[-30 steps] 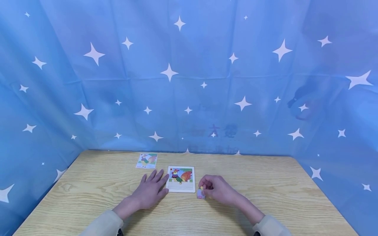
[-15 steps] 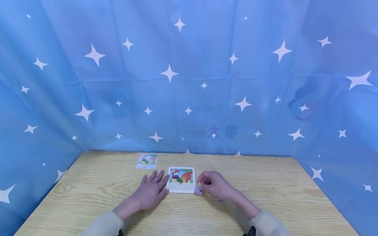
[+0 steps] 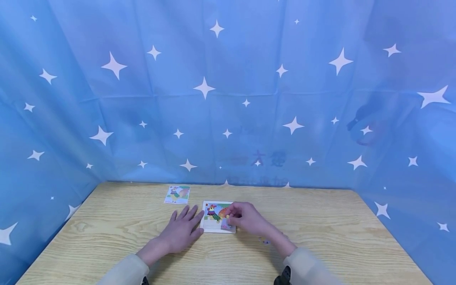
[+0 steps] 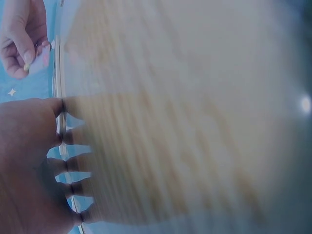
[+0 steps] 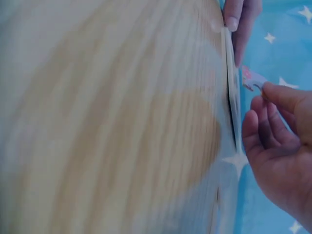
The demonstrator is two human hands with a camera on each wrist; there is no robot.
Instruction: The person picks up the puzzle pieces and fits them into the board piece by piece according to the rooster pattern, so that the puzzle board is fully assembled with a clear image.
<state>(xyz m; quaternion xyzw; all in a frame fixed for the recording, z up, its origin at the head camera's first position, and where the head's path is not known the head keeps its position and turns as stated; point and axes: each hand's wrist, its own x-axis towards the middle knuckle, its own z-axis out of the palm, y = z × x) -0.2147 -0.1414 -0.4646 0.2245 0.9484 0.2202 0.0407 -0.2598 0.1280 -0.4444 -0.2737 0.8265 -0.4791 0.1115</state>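
Note:
A white-framed rooster jigsaw puzzle (image 3: 211, 226) lies on the wooden table, its upper part filled with pieces and a bare white strip along its lower part. My right hand (image 3: 247, 218) pinches a pale purple puzzle piece (image 3: 225, 225) over the lower right of that frame. In the right wrist view the same piece (image 5: 251, 78) is held between thumb and finger, tilted above the board. Fingers spread, my left hand (image 3: 180, 232) rests flat on the table, with thumb and a fingertip at the frame's left edge.
A square rooster picture card (image 3: 177, 194) lies behind my left hand. Another puzzle piece (image 3: 265, 240) lies partly hidden under my right forearm. A blue star-patterned curtain (image 3: 228, 118) hangs behind the table's back edge (image 3: 303, 187).
My right hand has picked up the purple piece from right of the frame and carried it left over the lower right corner. My left hand has stayed in place.

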